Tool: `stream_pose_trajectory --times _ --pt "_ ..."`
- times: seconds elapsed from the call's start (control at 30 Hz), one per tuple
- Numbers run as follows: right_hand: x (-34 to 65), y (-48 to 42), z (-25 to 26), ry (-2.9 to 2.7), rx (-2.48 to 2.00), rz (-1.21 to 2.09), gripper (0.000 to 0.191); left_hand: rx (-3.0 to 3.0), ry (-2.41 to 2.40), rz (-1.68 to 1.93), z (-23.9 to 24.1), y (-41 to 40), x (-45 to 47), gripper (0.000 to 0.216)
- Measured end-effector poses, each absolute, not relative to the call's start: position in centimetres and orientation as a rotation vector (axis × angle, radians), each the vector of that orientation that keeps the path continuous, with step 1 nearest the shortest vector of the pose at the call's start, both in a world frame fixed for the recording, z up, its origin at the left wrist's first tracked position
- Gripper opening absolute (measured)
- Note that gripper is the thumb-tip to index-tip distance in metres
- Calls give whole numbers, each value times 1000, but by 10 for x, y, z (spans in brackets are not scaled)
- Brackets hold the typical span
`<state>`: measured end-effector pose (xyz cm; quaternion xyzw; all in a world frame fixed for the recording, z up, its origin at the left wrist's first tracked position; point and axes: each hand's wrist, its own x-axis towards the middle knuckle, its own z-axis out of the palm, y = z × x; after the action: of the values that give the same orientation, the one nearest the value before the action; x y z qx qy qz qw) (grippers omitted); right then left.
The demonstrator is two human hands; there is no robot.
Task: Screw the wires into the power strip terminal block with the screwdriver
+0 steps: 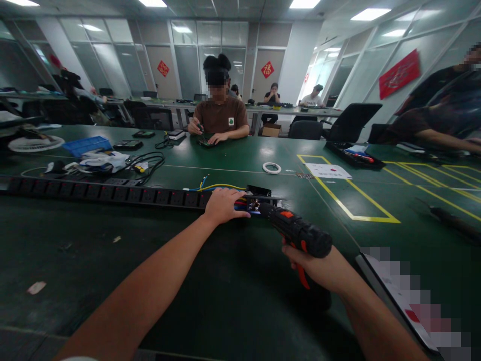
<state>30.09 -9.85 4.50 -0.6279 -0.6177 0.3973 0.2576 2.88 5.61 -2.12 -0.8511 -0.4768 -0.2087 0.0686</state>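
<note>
A long black power strip (165, 197) with a row of sockets lies across the green table. Its right end is uncovered, showing coloured wires and metal parts. My left hand (222, 204) grips the strip beside that end, fingers over the top and thumb at the near side. In my right hand (306, 260) is a black and orange cordless screwdriver (300, 230), held by its handle and pointing left. Its front end reaches the exposed metal parts (254, 204); the exact contact of the bit is too small to tell. Yellow and blue wires (205, 185) stick out behind the strip.
A roll of white tape (271, 168) and a paper sheet (328, 171) lie beyond the strip. At the left are a blue tray (87, 145) and black cables (150, 163). A tablet-like object (394, 301) lies right. Across the table sits a co-worker (221, 113).
</note>
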Motion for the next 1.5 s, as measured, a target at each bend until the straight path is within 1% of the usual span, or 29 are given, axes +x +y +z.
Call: stream_pose_trajectory --times 0.2,0.53,1.23,1.4,1.5 --pt "302 -97 43 -1689 -1700 1081 18 -2562 -1436 -637 -21 56 29 83" --pt "301 -98 43 -1658 -1720 1077 30 -2554 -1427 -643 -22 57 30 83" --pt "302 -99 45 -1758 -1738 1020 17 -2568 -1429 -651 -22 57 29 86" --pt "300 -99 45 -1741 -1755 1026 18 -2569 -1443 -642 -21 57 29 86" --pt "301 -98 45 -1726 -1757 1030 21 -2559 -1433 -643 -23 58 29 87"
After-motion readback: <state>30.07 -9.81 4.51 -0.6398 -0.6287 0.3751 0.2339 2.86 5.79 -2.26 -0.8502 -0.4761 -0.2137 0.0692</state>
